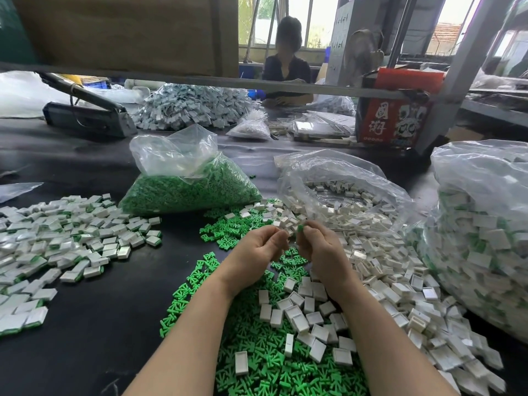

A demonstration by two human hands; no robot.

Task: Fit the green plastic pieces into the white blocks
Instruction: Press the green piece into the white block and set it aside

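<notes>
Black table (94, 324): green pieces (257, 352), white blocks (385, 275), bags (185, 178).

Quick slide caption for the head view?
Right hand pinches a green piece beside the left hand, above loose green pieces and white blocks.

Black bench (85, 324); red printed carton (395, 121) at far right by a grey metal post (457, 78); grey metal tool (88, 115) far left; electric fan (364, 51); seated person (287, 67) opposite; windows (314, 21) behind.

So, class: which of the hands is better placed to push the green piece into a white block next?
The right hand: it already pinches a green piece at its fingertips, facing the left hand.
</notes>
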